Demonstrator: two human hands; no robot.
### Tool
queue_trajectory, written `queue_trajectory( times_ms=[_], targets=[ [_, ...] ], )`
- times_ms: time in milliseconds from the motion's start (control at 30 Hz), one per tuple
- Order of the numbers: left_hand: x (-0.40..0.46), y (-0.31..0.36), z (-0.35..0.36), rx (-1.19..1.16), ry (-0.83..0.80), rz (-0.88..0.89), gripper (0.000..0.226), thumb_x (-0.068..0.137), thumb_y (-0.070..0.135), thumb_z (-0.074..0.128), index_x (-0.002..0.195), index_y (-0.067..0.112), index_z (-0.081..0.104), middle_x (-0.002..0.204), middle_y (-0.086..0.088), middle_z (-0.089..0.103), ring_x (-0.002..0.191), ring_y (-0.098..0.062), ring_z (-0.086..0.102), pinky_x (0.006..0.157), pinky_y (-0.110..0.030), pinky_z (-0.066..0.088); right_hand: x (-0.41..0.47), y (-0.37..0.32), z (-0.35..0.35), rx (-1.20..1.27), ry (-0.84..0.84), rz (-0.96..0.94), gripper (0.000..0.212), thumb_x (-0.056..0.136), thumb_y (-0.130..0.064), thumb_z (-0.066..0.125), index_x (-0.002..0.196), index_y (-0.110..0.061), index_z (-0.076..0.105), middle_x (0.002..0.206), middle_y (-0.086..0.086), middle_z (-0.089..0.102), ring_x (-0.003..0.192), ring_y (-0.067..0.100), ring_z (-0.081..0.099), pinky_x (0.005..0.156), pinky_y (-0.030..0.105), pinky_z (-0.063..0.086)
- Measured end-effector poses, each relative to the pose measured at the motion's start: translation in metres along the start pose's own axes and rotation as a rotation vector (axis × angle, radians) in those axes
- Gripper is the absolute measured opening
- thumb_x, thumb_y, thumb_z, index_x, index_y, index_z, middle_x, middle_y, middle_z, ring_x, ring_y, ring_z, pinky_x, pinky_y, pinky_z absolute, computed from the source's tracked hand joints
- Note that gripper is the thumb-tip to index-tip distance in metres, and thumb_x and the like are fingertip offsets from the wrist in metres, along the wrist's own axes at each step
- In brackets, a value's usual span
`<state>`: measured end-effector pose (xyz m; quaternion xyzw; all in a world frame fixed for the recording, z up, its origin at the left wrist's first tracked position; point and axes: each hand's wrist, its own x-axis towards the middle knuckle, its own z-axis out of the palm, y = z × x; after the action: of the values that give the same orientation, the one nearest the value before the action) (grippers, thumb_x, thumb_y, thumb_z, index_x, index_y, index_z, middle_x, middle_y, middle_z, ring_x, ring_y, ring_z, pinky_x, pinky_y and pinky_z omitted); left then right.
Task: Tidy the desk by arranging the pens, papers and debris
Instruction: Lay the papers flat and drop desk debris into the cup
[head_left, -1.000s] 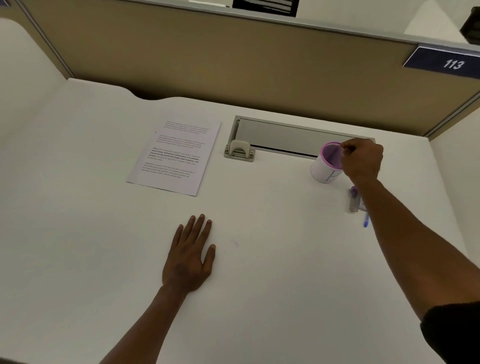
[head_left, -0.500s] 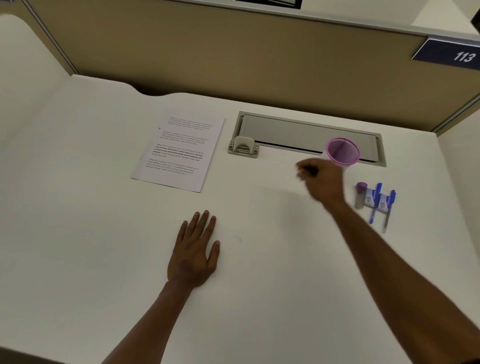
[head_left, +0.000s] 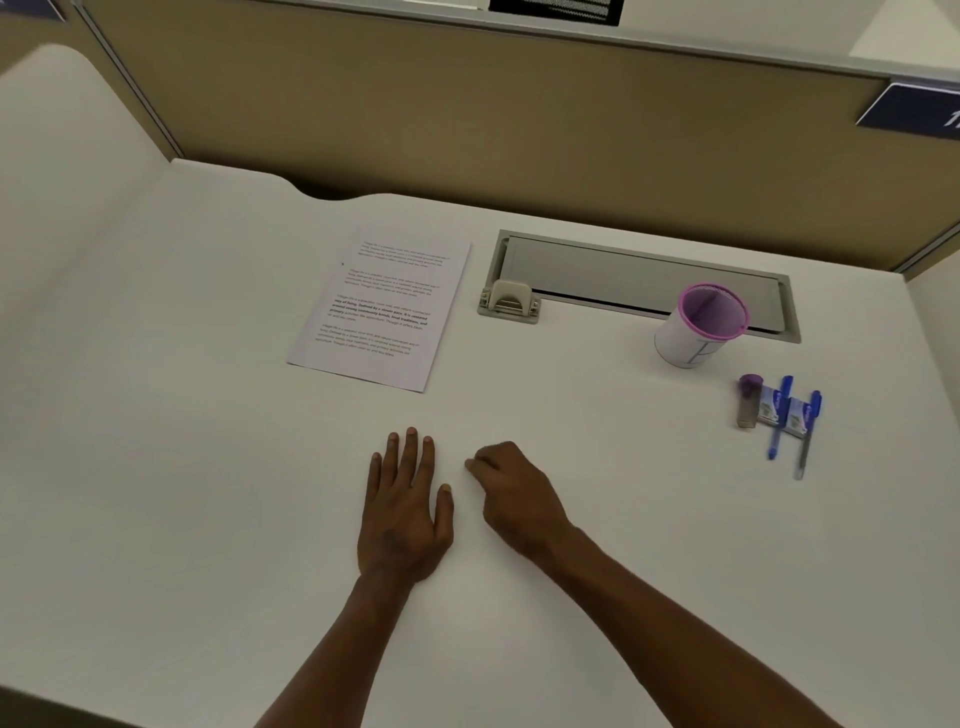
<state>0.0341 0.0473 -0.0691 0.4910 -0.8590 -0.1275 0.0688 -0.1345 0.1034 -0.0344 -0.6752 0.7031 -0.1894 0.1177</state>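
My left hand (head_left: 402, 512) lies flat on the white desk (head_left: 208, 467), fingers straight. Right beside it, my right hand (head_left: 511, 491) rests knuckles-up with its fingers curled and the tips bunched on the desk; I see nothing held in them. A printed paper sheet (head_left: 382, 306) lies at the middle back. A white cup with a pink rim (head_left: 698, 327) stands upright at the right. Two blue pens (head_left: 789, 421) lie near the right edge next to a small purple-capped tube (head_left: 748, 400) and small white packets.
A grey cable-tray flap (head_left: 639, 275) with a beige latch (head_left: 509, 301) is set into the desk behind the cup. Tan partition walls (head_left: 519, 119) close off the back and sides. A dark blue number plate (head_left: 914, 109) hangs at the upper right.
My right hand left the pink-rimmed cup and swept left and toward me, landing beside my left hand. The left hand stayed flat in place. The view shifted slightly.
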Motion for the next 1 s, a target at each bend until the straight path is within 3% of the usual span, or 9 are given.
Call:
queue_trajectory(
  times_ms=[100, 167, 300, 433, 633, 833, 1000],
  targets=[
    [0.000, 0.001, 0.000, 0.023, -0.006, 0.000, 0.066, 0.098, 0.043, 0.028, 0.158, 0.018, 0.015, 0.167, -0.003, 0.007, 0.154, -0.020, -0.002, 0.125, -0.045, 0.011, 0.028, 0.003, -0.002, 0.046, 0.065, 0.113, 0.044, 0.084, 0.001, 0.053, 0.127, -0.004, 0.058, 0.128, 0.014, 0.058, 0.121, 0.028, 0.053, 0.094, 0.039, 0.052],
    [-0.001, 0.000, -0.001, 0.027, -0.010, 0.003, 0.066, 0.099, 0.044, 0.025, 0.158, 0.018, 0.014, 0.167, -0.003, 0.006, 0.154, -0.020, -0.002, 0.125, -0.045, 0.011, 0.046, 0.004, -0.004, 0.010, 0.020, 0.110, 0.050, 0.085, 0.003, 0.047, 0.135, -0.002, 0.050, 0.139, 0.015, 0.050, 0.132, 0.029, 0.042, 0.104, 0.038, 0.044],
    [0.000, 0.001, -0.001, 0.026, -0.012, 0.003, 0.064, 0.100, 0.043, 0.025, 0.158, 0.018, 0.013, 0.167, -0.003, 0.005, 0.154, -0.019, -0.003, 0.125, -0.044, 0.010, 0.032, 0.001, -0.003, -0.064, -0.010, -0.014, 0.042, 0.081, 0.007, 0.051, 0.123, 0.007, 0.055, 0.124, 0.019, 0.058, 0.116, 0.033, 0.053, 0.094, 0.040, 0.051],
    [0.000, 0.001, -0.001, 0.022, -0.005, 0.004, 0.065, 0.100, 0.044, 0.026, 0.158, 0.018, 0.014, 0.167, -0.003, 0.005, 0.154, -0.020, -0.003, 0.125, -0.044, 0.010, -0.017, 0.003, -0.004, -0.037, 0.003, -0.116, 0.040, 0.079, 0.003, 0.065, 0.119, 0.002, 0.062, 0.114, 0.014, 0.065, 0.105, 0.028, 0.062, 0.089, 0.032, 0.054],
    [-0.001, 0.002, -0.001, 0.019, 0.000, 0.003, 0.065, 0.099, 0.044, 0.023, 0.158, 0.017, 0.015, 0.167, -0.003, 0.005, 0.154, -0.021, -0.003, 0.125, -0.045, 0.011, -0.009, 0.037, -0.020, 0.048, 0.194, 0.285, 0.038, 0.083, 0.005, 0.055, 0.119, 0.000, 0.064, 0.116, 0.013, 0.064, 0.111, 0.028, 0.058, 0.093, 0.033, 0.050],
    [-0.001, 0.003, -0.004, 0.015, -0.008, 0.007, 0.066, 0.099, 0.044, 0.023, 0.158, 0.016, 0.015, 0.167, -0.004, 0.006, 0.154, -0.022, -0.001, 0.125, -0.046, 0.011, -0.028, 0.005, -0.007, -0.006, 0.091, 0.106, 0.041, 0.072, 0.010, 0.065, 0.112, 0.003, 0.066, 0.108, 0.012, 0.066, 0.103, 0.030, 0.062, 0.079, 0.034, 0.058],
    [-0.001, 0.003, -0.004, 0.016, -0.006, 0.003, 0.065, 0.099, 0.044, 0.024, 0.158, 0.017, 0.014, 0.167, -0.004, 0.006, 0.154, -0.021, -0.002, 0.125, -0.045, 0.011, -0.025, 0.004, -0.007, 0.109, 0.170, 0.262, 0.036, 0.087, 0.000, 0.055, 0.123, 0.001, 0.062, 0.119, 0.015, 0.063, 0.113, 0.028, 0.058, 0.097, 0.032, 0.050]
  ],
)
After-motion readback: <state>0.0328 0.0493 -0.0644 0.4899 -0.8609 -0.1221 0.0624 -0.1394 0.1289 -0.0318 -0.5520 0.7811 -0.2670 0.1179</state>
